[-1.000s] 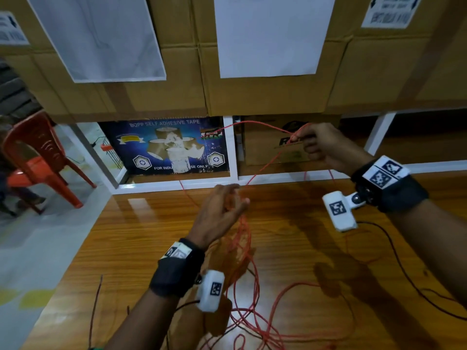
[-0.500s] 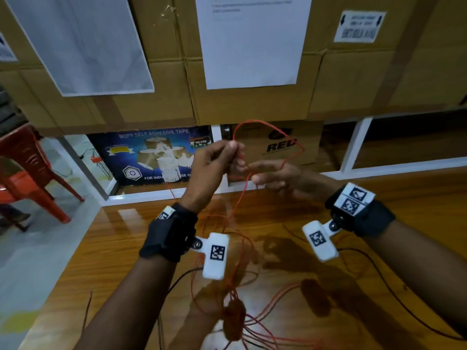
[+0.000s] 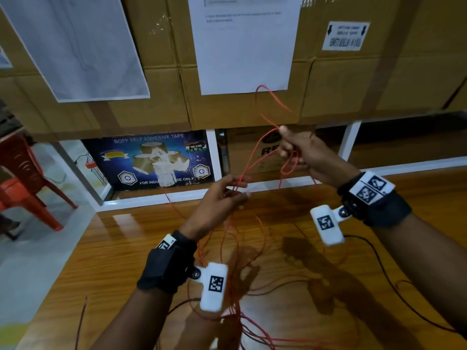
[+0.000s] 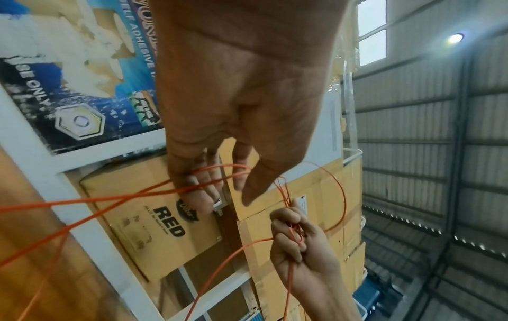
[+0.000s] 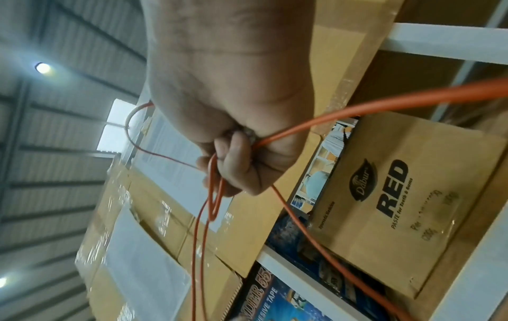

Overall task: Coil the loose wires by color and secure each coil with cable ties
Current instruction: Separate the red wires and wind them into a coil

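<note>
Right hand [image 3: 300, 152] clenched red wire [image 5: 357, 110] loops, left hand [image 3: 217, 200] loosely open, strands crossed its fingers [image 4: 198, 199], wooden table [image 3: 126, 248], cardboard boxes [image 3: 164, 59] behind.

I see an orange-red wire [image 5: 354, 110], a black wire [image 3: 364, 239] and a glossy amber wood-grain tabletop [image 3: 126, 261]. My wristbands [image 3: 166, 269] are black with black-and-white checkered tags [image 3: 371, 188] (their pods [image 3: 213, 286] white). Behind are brown cartons [image 3: 164, 97], a dark-blue tape box [image 3: 113, 157] and a red chair [image 3: 20, 160].

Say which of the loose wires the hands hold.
The red wire: the right hand grips its loops and it crosses the left hand. The black wire lies untouched on the table.
</note>
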The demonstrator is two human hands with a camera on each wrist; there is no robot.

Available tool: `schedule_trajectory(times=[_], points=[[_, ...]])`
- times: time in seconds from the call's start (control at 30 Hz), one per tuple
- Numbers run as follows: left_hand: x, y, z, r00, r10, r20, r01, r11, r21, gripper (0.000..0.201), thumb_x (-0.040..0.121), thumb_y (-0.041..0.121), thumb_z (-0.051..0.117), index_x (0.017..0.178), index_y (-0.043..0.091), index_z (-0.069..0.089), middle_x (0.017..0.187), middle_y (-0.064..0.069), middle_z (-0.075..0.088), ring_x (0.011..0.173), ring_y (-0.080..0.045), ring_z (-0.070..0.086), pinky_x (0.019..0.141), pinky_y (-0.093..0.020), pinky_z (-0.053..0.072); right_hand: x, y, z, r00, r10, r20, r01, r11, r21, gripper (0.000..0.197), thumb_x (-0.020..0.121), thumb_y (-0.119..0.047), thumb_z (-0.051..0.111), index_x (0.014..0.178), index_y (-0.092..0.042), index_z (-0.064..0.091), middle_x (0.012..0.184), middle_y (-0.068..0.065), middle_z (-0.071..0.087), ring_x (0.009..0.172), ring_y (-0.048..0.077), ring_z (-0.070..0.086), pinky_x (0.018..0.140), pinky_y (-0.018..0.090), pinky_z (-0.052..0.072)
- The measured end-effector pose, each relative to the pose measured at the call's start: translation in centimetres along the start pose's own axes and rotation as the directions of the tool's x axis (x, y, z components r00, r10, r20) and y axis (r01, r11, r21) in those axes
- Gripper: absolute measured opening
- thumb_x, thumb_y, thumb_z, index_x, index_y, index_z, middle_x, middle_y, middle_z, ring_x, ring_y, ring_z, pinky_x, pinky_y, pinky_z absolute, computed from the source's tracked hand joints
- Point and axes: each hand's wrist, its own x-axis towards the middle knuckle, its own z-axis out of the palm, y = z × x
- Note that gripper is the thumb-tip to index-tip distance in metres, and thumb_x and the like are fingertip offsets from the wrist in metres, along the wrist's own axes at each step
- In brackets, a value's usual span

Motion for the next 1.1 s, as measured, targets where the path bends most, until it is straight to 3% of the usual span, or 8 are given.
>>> schedule_trajectory(times=[0.1,0.2,0.33,0.5,0.67,0.9,1.03,1.1], points=[[0.0,-0.8,-0.8,0.997,-0.067,-0.027,0.066,0.997,-0.026,0.029,0.096,0.014,0.066,0.124,0.015,0.061,0.114,-0.014,0.064,0.088,-0.03,0.061,0.081,-0.054,0.055,0.2,0.0,-1.7,0.989,-0.004,-0.15,0.032,0.982,0.188,0.044,0.107,-0.042,0.046,0.069,-0.02,0.05,0.066,-0.004,0.055,0.045,0.005,0.033,0.041,0.017,0.023],[0.0,-1.4,-1.8,0.966,-0.215,0.141,0.207,0.976,0.072,0.025,0.101,0.016,0.058,0.124,0.009,0.06,0.105,-0.023,0.07,0.083,-0.028,0.061,0.073,-0.04,0.053,0.2,0.1,-2.8,0.961,-0.001,-0.276,0.084,0.953,0.291,0.044,0.106,-0.043,0.047,0.068,-0.022,0.048,0.062,-0.007,0.048,0.045,0.005,0.032,0.041,0.018,0.023],[0.5,-1.6,-2.9,0.955,-0.244,0.168,0.184,0.933,0.309,0.032,0.107,0.025,0.048,0.1,0.003,0.07,0.09,-0.015,0.074,0.078,-0.019,0.065,0.075,-0.038,0.049,0.0,0.5,-4.4,0.943,0.043,-0.329,0.071,0.943,0.324,0.04,0.106,-0.046,0.048,0.074,-0.022,0.053,0.058,-0.009,0.04,0.045,0.005,0.03,0.039,0.018,0.024],[0.9,2.2,-3.1,0.987,-0.058,0.15,0.051,0.997,0.051,0.03,0.108,0.027,0.043,0.1,0.005,0.062,0.08,-0.001,0.063,0.076,-0.016,0.058,0.068,-0.024,0.047,-1.3,1.5,-3.5,0.993,0.089,-0.072,-0.083,0.993,0.084,0.036,0.104,-0.046,0.05,0.11,-0.014,0.065,0.062,-0.009,0.032,0.049,0.006,0.027,0.041,0.016,0.026],[2.5,6.2,-1.4,0.997,0.047,0.06,-0.022,0.934,-0.356,0.029,0.11,0.021,0.034,0.087,0.016,0.05,0.067,0.006,0.04,0.057,-0.009,0.034,0.054,-0.021,0.031,-3.2,0.5,1.0,0.954,0.137,0.267,-0.088,0.978,-0.187,0.054,0.094,-0.035,0.066,0.131,0.003,0.058,0.06,-0.011,0.037,0.054,0.009,0.03,0.045,0.018,0.025],[3.5,9.5,-0.1,0.979,0.203,-0.014,-0.158,0.717,-0.679,0.035,0.108,0.029,0.036,0.083,0.011,0.053,0.066,0.003,0.04,0.057,-0.008,0.032,0.057,-0.023,0.028,-3.5,0.1,6.4,0.906,0.143,0.399,-0.057,0.974,-0.219,0.028,0.091,-0.036,0.073,0.086,-0.009,0.074,0.06,0.001,0.03,0.05,0.012,0.029,0.044,0.025,0.023],[3.4,9.1,-0.2,0.982,0.181,-0.058,-0.165,0.663,-0.731,0.038,0.109,0.028,0.035,0.078,0.012,0.05,0.064,0.002,0.039,0.056,-0.009,0.033,0.055,-0.023,0.032,-3.2,-0.3,6.4,0.895,0.126,0.427,-0.043,0.979,-0.199,0.022,0.093,-0.028,0.073,0.09,-0.006,0.073,0.059,-0.002,0.034,0.05,0.008,0.035,0.045,0.022,0.033],[3.2,8.5,-0.5,0.987,0.146,-0.066,-0.142,0.601,-0.787,0.039,0.109,0.027,0.033,0.076,0.012,0.049,0.063,0.002,0.038,0.055,-0.009,0.033,0.055,-0.022,0.03,-3.2,-0.3,6.3,0.887,0.109,0.448,0.007,0.968,-0.249,0.025,0.097,-0.023,0.07,0.073,-0.025,0.075,0.058,-0.003,0.039,0.048,0.008,0.037,0.045,0.022,0.033]])
